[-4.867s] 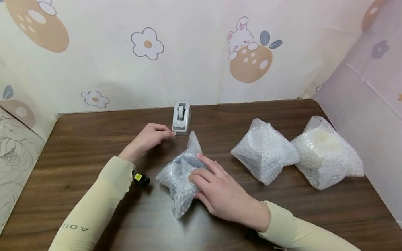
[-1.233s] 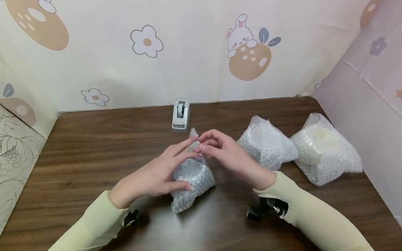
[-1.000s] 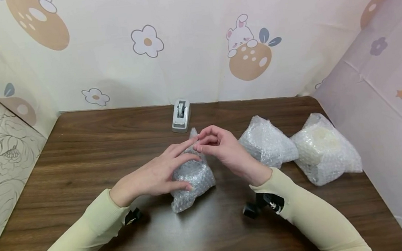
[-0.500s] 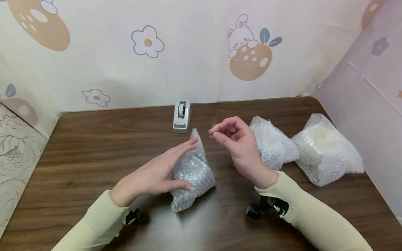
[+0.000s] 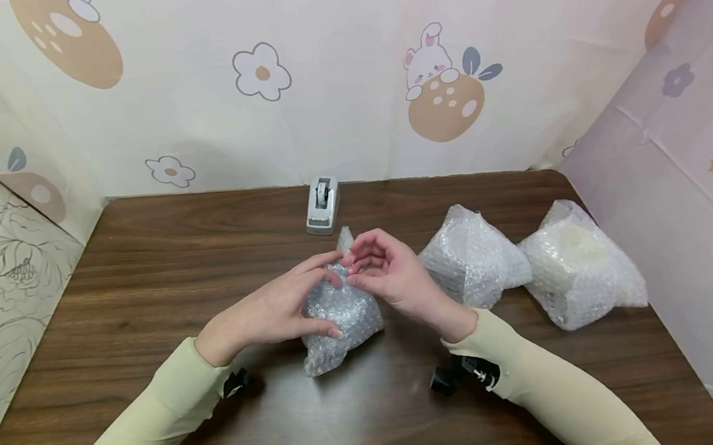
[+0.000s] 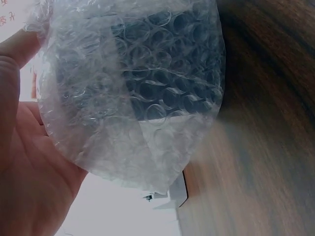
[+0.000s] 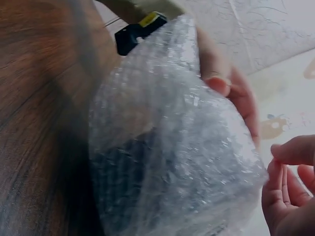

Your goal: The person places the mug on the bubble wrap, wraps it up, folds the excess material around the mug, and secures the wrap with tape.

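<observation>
A bubble-wrapped package (image 5: 348,316) stands on the wooden table in front of me, its twisted end pointing up and away. Through the plastic, the left wrist view shows something dark inside the package (image 6: 172,69). My left hand (image 5: 271,308) holds it from the left, thumb on the near side, fingers over the top. At the upper end, my right hand (image 5: 396,272) has curled fingers close to the wrap and my left fingertips. In the right wrist view, the right hand (image 7: 290,191) brings thumb and finger together beside the package; any clear tape between them is hardly visible.
A grey tape dispenser (image 5: 323,206) stands behind the package near the wall. To the right lie two more bubble-wrapped packages, one whitish (image 5: 476,257) and one with a cream-coloured thing inside (image 5: 576,262), touching each other. Patterned cloth walls enclose the wooden table (image 5: 203,237).
My left hand has come from the tape dispenser onto the package. The right hand drew away to the right half a second ago, a clear scrap at its fingertips, and is back at the wrap.
</observation>
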{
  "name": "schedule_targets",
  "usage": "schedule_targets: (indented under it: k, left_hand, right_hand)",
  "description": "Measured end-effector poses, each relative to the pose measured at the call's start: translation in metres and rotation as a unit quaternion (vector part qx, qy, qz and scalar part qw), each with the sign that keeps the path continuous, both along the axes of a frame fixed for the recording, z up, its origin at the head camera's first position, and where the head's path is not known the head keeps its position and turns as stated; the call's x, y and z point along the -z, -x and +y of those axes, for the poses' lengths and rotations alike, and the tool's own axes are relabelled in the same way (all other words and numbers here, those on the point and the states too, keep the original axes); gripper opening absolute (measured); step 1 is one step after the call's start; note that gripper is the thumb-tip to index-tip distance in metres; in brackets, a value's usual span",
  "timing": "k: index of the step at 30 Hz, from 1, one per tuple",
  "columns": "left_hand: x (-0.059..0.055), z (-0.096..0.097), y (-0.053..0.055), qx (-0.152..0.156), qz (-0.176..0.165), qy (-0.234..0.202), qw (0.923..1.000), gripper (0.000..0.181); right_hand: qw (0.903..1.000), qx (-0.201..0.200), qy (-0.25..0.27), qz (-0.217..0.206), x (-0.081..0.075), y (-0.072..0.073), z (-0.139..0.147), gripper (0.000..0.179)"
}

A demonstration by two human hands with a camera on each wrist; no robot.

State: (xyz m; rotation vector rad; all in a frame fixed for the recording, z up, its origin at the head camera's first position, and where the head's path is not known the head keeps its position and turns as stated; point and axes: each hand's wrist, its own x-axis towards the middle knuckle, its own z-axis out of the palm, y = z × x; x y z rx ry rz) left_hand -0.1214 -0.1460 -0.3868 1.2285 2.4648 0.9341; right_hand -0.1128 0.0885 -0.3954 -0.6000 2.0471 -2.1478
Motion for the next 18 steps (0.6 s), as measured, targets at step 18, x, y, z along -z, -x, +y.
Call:
schedule_targets:
  k: [18]
  left_hand:
    - [0.005, -0.003, -0.002, -0.014, 0.054, -0.035, 0.9978, 0.059]
  right_hand:
    - [0.9380, 0.078, -0.302, 0.151, -0.005, -0.004, -0.015, 0.036]
